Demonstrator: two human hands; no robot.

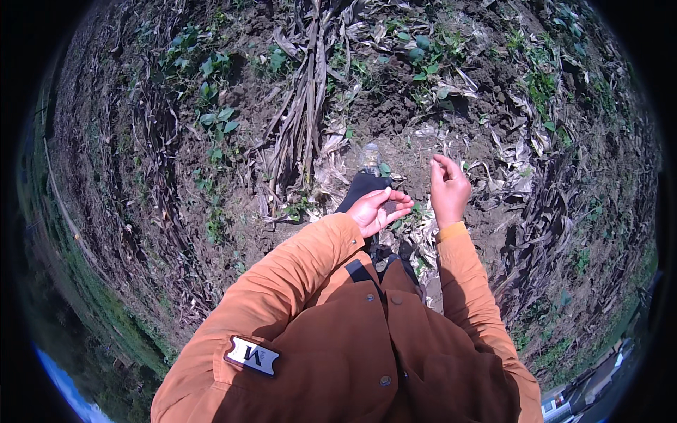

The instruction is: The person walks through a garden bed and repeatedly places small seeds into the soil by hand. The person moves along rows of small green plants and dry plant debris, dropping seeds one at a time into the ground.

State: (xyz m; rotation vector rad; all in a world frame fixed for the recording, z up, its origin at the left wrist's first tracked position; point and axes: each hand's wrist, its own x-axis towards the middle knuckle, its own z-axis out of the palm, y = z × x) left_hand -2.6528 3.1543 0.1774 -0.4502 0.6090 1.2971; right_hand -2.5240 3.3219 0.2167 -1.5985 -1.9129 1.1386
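Note:
My left hand [374, 211] is turned palm up in front of my waist, its fingers curled into a loose cup. A dark patch shows between its thumb and fingers; whether that is something held or shadow, I cannot tell. To the right and a little farther forward is my right hand [450, 191], back upward, thumb and fingertips drawn close together. Anything pinched there is too small to make out. Below the hands, my dark trouser leg [365, 186] ends in a muddy shoe [370, 157] on bare soil [407, 150].
A bundle of dry maize stalks [312, 100] lies ahead, left of the shoe. Dry leaf litter [515, 169] covers the ground at right. Low green plants [218, 120] grow at left, with more leafy plants [423, 55] ahead among clods. Buildings [560, 404] show at lower right.

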